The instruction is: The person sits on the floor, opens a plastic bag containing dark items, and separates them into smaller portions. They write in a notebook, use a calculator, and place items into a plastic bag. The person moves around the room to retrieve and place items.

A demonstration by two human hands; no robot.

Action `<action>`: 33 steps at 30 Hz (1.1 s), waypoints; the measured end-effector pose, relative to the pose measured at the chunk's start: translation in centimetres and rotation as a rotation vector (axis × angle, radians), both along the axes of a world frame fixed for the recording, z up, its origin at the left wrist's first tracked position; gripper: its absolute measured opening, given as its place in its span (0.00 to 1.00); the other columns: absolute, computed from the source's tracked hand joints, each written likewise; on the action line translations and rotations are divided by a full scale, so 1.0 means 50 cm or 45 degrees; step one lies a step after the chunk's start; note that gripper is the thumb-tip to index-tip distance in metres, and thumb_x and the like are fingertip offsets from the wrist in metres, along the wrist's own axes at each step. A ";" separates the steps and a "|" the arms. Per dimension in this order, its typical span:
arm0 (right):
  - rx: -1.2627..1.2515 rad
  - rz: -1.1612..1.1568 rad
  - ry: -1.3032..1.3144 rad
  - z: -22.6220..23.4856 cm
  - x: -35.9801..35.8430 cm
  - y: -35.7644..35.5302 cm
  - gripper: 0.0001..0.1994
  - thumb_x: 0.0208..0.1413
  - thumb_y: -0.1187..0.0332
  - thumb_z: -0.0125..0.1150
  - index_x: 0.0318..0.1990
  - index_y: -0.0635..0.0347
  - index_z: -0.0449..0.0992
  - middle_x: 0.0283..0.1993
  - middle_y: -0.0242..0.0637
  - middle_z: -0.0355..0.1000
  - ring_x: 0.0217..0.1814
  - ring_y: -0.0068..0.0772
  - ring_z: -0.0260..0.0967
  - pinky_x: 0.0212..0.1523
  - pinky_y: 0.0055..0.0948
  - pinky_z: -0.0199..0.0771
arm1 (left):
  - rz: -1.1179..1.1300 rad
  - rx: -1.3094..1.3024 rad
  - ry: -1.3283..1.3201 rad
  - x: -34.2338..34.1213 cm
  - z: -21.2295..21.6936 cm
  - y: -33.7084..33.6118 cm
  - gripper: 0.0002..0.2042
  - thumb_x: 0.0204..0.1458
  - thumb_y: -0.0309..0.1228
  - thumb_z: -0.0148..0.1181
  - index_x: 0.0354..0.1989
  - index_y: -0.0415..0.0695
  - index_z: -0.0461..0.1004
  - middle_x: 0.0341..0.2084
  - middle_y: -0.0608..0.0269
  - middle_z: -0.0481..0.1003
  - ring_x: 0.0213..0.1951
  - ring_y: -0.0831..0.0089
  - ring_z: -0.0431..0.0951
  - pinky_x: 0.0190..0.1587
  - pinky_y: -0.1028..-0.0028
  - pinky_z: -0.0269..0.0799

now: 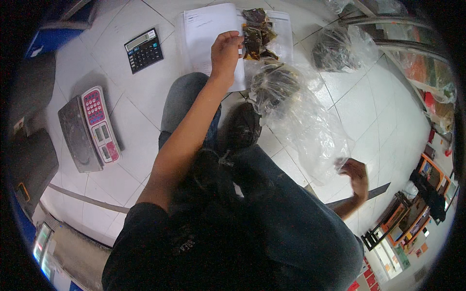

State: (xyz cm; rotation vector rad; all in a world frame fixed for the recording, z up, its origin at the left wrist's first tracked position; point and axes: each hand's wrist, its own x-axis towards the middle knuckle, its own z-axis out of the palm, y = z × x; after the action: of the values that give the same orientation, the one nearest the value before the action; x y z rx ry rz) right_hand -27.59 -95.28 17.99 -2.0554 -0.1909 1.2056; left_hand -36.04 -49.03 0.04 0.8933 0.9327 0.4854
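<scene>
Two paper sheets [208, 29] under left hand's [225, 51] pinch; right hand [355, 173] gripping one clear bag [310, 131].

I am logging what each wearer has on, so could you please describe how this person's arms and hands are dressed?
Both hands are bare, with no gloves, rings or watch that I can make out. The left hand and its forearm are uncovered up to a short black sleeve at the upper arm. The right hand and its forearm are also uncovered; its sleeve is hidden.
</scene>
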 end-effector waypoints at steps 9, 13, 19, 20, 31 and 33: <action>0.231 0.827 -0.962 -0.391 0.004 0.404 0.18 0.60 0.70 0.54 0.58 0.57 0.73 0.61 0.41 0.70 0.65 0.42 0.65 0.66 0.35 0.64 | -0.082 -0.007 0.041 0.000 0.007 0.000 0.10 0.53 0.31 0.59 0.43 0.45 0.73 0.36 0.66 0.75 0.37 0.75 0.73 0.39 0.72 0.69; 0.072 0.964 -1.266 -0.382 -0.030 0.461 0.21 0.54 0.66 0.59 0.56 0.54 0.74 0.63 0.40 0.68 0.65 0.45 0.63 0.63 0.40 0.65 | -0.080 0.017 0.020 0.006 0.001 0.000 0.10 0.52 0.31 0.59 0.42 0.45 0.74 0.35 0.67 0.75 0.37 0.75 0.73 0.38 0.71 0.69; 0.192 0.736 -0.996 -0.390 -0.055 0.429 0.18 0.59 0.66 0.58 0.56 0.56 0.73 0.63 0.43 0.67 0.70 0.46 0.58 0.69 0.40 0.56 | -0.080 0.019 0.048 0.001 -0.002 -0.004 0.10 0.51 0.31 0.60 0.42 0.45 0.74 0.35 0.66 0.76 0.37 0.75 0.74 0.38 0.71 0.70; 0.165 0.528 -0.813 -0.349 -0.067 0.404 0.17 0.60 0.66 0.58 0.56 0.56 0.74 0.63 0.43 0.67 0.70 0.46 0.58 0.69 0.40 0.55 | -0.075 0.011 0.043 0.006 -0.003 -0.006 0.10 0.51 0.31 0.60 0.42 0.45 0.74 0.35 0.66 0.76 0.37 0.75 0.74 0.38 0.71 0.70; -0.065 0.055 -0.508 -0.066 0.020 -0.175 0.21 0.61 0.60 0.60 0.56 0.65 0.71 0.58 0.40 0.70 0.57 0.32 0.67 0.55 0.30 0.69 | 0.009 -0.015 0.042 -0.010 -0.002 0.010 0.11 0.50 0.31 0.60 0.42 0.44 0.74 0.35 0.66 0.75 0.37 0.74 0.74 0.37 0.71 0.70; -0.165 -0.135 -0.253 0.057 0.048 -0.139 0.21 0.61 0.65 0.54 0.58 0.68 0.69 0.57 0.41 0.70 0.58 0.34 0.67 0.59 0.34 0.67 | -0.029 -0.010 0.023 0.004 -0.001 0.001 0.12 0.51 0.31 0.59 0.43 0.44 0.74 0.36 0.65 0.75 0.38 0.73 0.74 0.38 0.71 0.70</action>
State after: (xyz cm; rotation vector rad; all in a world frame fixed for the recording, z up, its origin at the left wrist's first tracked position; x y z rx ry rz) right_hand -25.21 -102.25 20.86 -2.2686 -0.0974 0.9717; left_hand -35.85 -48.97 -0.04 0.9013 0.9391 0.4544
